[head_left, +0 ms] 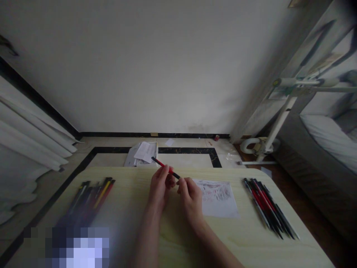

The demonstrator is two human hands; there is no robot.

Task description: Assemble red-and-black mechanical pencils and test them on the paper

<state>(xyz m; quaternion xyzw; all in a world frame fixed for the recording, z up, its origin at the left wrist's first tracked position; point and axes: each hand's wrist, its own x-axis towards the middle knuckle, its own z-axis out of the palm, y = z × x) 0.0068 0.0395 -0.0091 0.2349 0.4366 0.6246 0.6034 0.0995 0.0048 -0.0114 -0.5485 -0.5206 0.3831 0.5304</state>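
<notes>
A red pen [159, 162] with black ends slants between my two hands above the wooden table. My left hand [160, 183] pinches its red middle. The fingers of my right hand [191, 195] close on its lower black end. Just beyond my right hand lies a white sheet of paper [220, 206] covered with dark and reddish scribbled strokes in its upper part. To the right, a row of black, red and grey pens [267, 206] lies side by side. On the left is another group of pens [100, 193], dark, yellow and red, partly blurred by glare.
The pale wooden table [122, 238] has a rounded far edge. Behind it on the floor sits a pile of papers [145, 152]. A white curtain [25, 145] hangs at left. Exercise equipment [281, 119] and a grey sofa [312, 163] stand at right.
</notes>
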